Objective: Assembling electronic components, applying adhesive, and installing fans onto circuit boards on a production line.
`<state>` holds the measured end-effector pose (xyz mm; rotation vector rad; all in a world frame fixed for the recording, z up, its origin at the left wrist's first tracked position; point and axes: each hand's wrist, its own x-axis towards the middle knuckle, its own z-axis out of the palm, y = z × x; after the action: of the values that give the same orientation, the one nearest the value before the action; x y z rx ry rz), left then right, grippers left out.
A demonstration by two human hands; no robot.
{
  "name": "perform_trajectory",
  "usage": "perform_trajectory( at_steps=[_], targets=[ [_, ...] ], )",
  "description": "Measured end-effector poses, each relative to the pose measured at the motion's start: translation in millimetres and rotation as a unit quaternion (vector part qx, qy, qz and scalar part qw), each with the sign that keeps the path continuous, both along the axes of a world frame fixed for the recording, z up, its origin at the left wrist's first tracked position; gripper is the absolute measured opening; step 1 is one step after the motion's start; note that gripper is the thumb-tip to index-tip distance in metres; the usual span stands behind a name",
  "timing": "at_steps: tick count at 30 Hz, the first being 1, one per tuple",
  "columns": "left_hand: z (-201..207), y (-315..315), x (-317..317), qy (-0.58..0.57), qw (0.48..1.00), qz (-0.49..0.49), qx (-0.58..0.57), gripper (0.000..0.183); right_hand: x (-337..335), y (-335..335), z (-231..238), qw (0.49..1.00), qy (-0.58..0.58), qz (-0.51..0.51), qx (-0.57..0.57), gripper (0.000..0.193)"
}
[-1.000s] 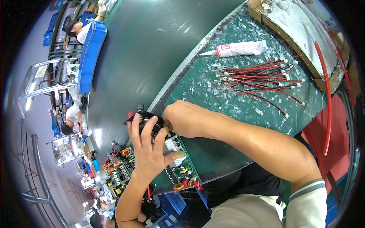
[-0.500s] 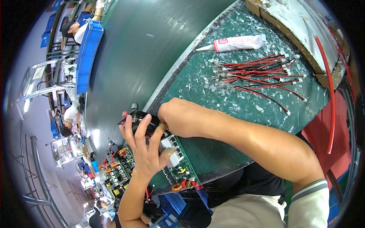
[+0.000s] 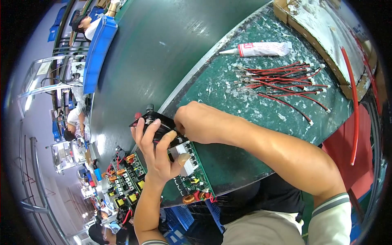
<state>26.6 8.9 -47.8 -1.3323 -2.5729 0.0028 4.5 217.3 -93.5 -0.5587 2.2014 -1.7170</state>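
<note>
A black panel (image 3: 165, 121) bearing 2 terminal posts (image 3: 150, 107) is touched by the spread left hand (image 3: 158, 152), its edge met by the curled right hand (image 3: 198, 122). On the desk (image 3: 224, 165), a green circuit board (image 3: 192, 173), red-and-black wires (image 3: 277, 78) and a white nozzled tube (image 3: 263, 49) are laid.

Tube (image 3: 264, 49) lies behind wires (image 3: 281, 85); circuit boards (image 3: 197, 179) left.

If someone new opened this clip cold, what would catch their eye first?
Probably the two bare hands at lower centre: the left hand spread and the right hand curled, both at a black part by the upper end of a green circuit board. Next, the red-and-black wires strewn across the green table at upper right, with a white tube above them.
</note>
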Motion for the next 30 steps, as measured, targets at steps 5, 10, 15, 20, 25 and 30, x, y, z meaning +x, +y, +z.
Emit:
perform_trajectory(
  at_steps=[5, 10, 15, 20, 25, 30],
  targets=[
    [-7.8, -4.6, 8.8, 0.033, 0.995, 0.031, 0.090, 0.049, -3.5, -10.1, -12.7, 1.000, 0.007, -0.001, -0.010, 0.014],
    [-23.5, -13.0, 2.6, -0.037, 0.909, 0.189, 0.369, 0.053, -1.0, -13.3, -14.1, 0.999, 0.031, 0.009, 0.035, 0.018],
    [-16.8, -34.2, -5.3, -0.138, 0.820, 0.229, 0.505, 0.052, -0.6, -13.5, -7.3, 1.000, 0.014, 0.007, 0.011, 0.014],
    [-19.4, -37.3, -12.8, -0.433, 0.647, 0.232, 0.584, 0.078, -1.1, -12.3, -7.4, 0.999, 0.022, 0.012, 0.029, 0.008],
    [-46.3, -55.6, -29.2, -0.493, 0.570, 0.214, 0.621, 0.090, 0.1, -10.7, 2.8, 0.999, -0.045, 0.019, 0.014, 0.006],
    [-58.1, -58.8, -29.4, -0.502, 0.594, 0.141, 0.613, 0.088, 2.3, -9.1, 9.1, 0.998, -0.054, 0.015, 0.036, 0.004]
  ],
)
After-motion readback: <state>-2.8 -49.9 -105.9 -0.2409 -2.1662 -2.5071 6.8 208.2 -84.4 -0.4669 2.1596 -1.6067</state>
